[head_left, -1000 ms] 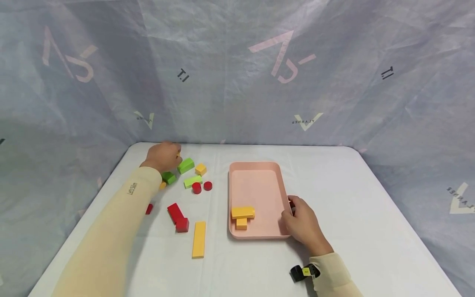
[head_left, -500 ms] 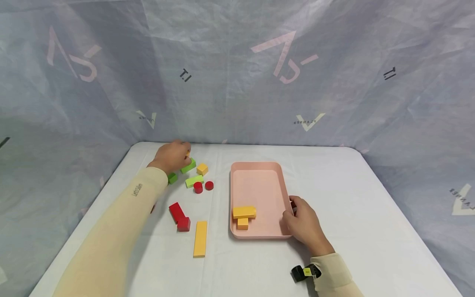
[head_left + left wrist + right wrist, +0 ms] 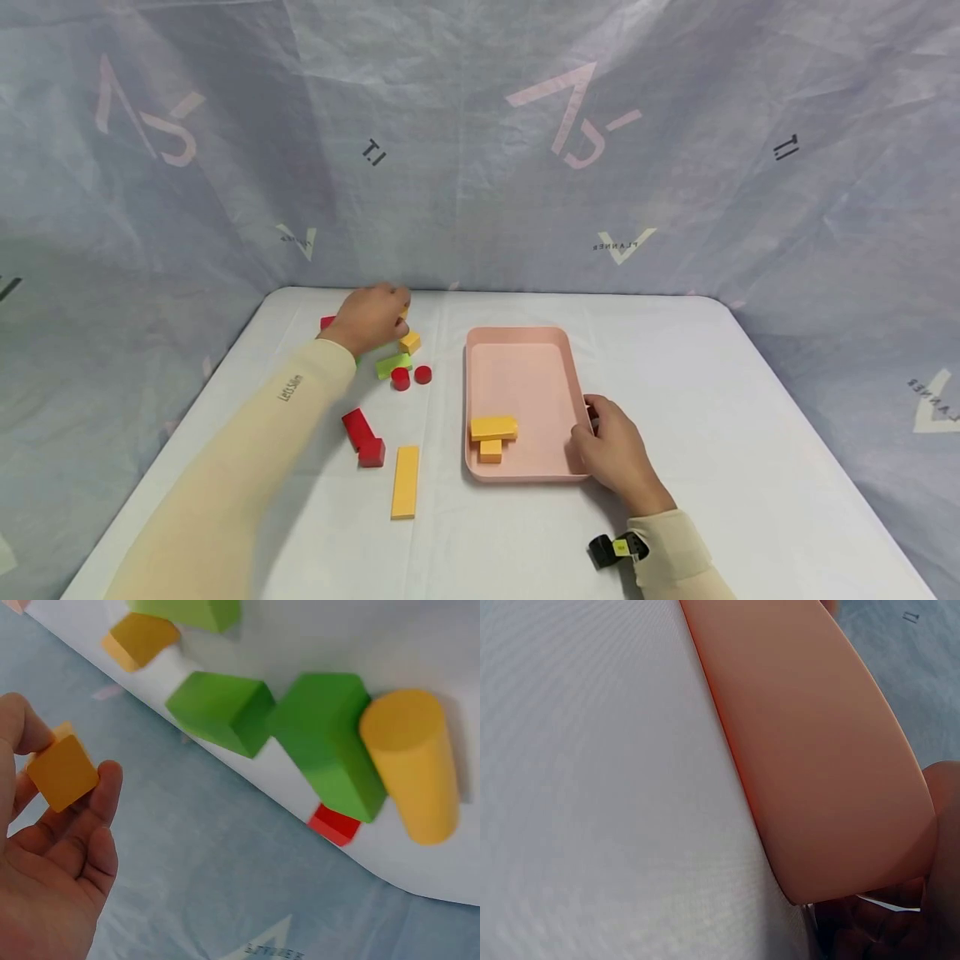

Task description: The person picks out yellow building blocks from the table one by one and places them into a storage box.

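My left hand [image 3: 370,319] pinches a yellow block [image 3: 63,774] between thumb and fingers, above the far left part of the table. In the left wrist view the block turns a square face to the camera. Beneath and beside this hand lie a yellow cube [image 3: 409,342] and green blocks [image 3: 221,712]. My right hand [image 3: 617,454] grips the right wall of a pink tray [image 3: 517,367], near its front corner. Inside the tray, at the front left, lie a long yellow block [image 3: 493,428] and a small yellow block [image 3: 491,452].
Left of the tray lie two red round pieces [image 3: 401,379], a light green block [image 3: 393,366], red blocks [image 3: 358,429] and a flat yellow plank [image 3: 405,483]. A yellow cylinder [image 3: 409,765] stands by green blocks. Grey fabric [image 3: 457,167] hangs behind the white table [image 3: 712,400].
My left hand has moved right along the table's far side, carrying the yellow block past the green blocks toward the yellow cube. My right hand and the tray have stayed put.
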`<action>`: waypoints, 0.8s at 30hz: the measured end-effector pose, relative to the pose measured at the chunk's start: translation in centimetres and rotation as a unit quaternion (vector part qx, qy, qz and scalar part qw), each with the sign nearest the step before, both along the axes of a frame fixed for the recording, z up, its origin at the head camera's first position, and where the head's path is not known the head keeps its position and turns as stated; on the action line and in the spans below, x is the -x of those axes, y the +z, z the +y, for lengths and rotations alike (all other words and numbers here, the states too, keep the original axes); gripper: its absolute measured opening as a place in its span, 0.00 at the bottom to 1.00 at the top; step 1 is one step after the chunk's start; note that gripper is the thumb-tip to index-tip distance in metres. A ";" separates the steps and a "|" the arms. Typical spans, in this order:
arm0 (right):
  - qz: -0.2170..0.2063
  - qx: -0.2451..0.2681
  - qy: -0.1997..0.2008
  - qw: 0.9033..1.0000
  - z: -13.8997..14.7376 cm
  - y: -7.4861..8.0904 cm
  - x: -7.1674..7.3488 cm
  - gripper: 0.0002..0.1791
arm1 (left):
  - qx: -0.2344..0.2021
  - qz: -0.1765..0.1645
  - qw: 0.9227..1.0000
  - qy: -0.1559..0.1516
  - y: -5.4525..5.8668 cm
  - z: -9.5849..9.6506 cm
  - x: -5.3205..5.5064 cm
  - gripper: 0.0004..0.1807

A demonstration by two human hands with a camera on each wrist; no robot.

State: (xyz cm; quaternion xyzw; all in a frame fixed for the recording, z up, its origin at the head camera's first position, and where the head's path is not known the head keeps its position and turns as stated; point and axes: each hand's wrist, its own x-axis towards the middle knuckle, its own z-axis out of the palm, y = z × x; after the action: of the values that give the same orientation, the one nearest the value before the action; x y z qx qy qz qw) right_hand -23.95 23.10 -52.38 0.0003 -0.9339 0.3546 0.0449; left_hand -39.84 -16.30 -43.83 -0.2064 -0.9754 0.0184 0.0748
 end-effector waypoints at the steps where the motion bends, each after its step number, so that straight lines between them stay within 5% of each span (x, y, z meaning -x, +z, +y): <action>1: -0.001 0.000 0.000 1.000 0.0 0.0 0.0 0.27 | 0.002 0.002 1.000 -0.005 0.0 0.2 -0.1 0.13; 24: -0.010 -0.006 -0.002 1.000 -0.1 0.3 -0.1 0.28 | 0.009 0.022 0.998 -0.060 0.0 3.1 -1.0 0.14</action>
State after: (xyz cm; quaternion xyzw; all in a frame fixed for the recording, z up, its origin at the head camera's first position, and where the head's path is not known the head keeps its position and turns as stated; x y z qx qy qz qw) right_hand -23.90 23.00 -52.11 -0.0049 -0.9364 0.3491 0.0361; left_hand -38.80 -13.20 -43.79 -0.2651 -0.9591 0.0271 0.0949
